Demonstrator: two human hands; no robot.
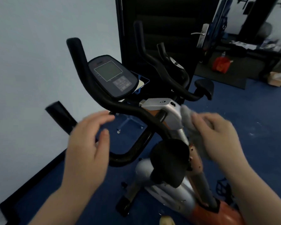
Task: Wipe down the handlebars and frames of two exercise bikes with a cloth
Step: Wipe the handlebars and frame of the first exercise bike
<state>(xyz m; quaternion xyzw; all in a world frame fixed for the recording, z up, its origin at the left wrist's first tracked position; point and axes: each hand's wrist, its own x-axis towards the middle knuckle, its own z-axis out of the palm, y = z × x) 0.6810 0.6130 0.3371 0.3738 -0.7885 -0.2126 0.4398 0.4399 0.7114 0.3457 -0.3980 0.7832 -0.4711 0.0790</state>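
Right hand [216, 132]: fingers are curling round a grey cloth [189, 125], pressing it against the silver stem housing [167, 111] of the near bike.
Left hand [88, 140]: fingers are spreading loosely, holding nothing, hovering just beside the black handlebar [128, 109].
Doing it well: probably steadying the bar and dragging the cloth along the stem.
Textures: soft, crumpled cloth; matte foam-like grips; glossy console [112, 77].
Second exercise bike [172, 73]: standing beyond, black curved bars, apparently not being wiped.
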